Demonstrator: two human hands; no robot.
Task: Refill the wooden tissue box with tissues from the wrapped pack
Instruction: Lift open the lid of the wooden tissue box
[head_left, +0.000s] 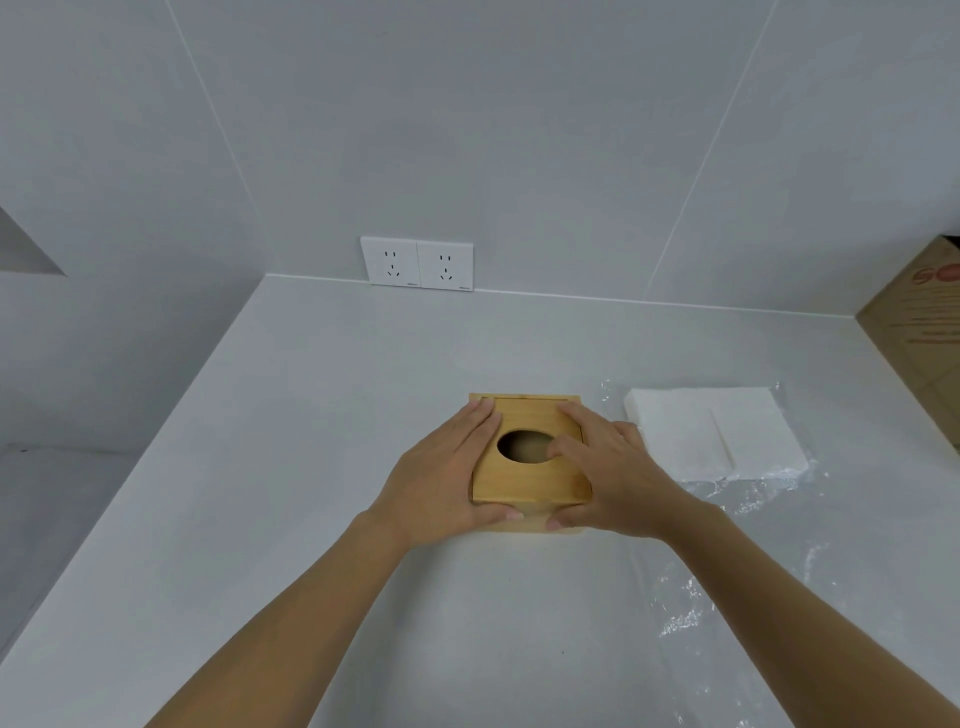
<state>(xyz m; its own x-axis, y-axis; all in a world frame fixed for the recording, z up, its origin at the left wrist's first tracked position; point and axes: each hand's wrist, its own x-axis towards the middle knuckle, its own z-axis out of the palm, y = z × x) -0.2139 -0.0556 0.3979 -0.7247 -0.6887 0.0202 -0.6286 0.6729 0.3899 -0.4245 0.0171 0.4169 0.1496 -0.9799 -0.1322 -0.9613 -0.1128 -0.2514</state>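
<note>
A square wooden tissue box (530, 480) sits on the white counter, its sliding lid with an oval hole on top; the hole looks dark inside. My left hand (441, 480) grips the box's left side, thumb at the near edge. My right hand (608, 475) holds the right side, with one finger hooked at the rim of the oval hole. The lid seems shifted slightly toward me, leaving a narrow gap at the far edge. A stack of white tissues (711, 431) lies to the right on opened clear plastic wrap (753, 493).
A double wall socket (417, 263) sits on the back wall above the counter. A brown cardboard box (924, 332) stands at the far right. More clear plastic film (691, 613) spreads over the counter on the near right. The counter's left edge (156, 431) drops off.
</note>
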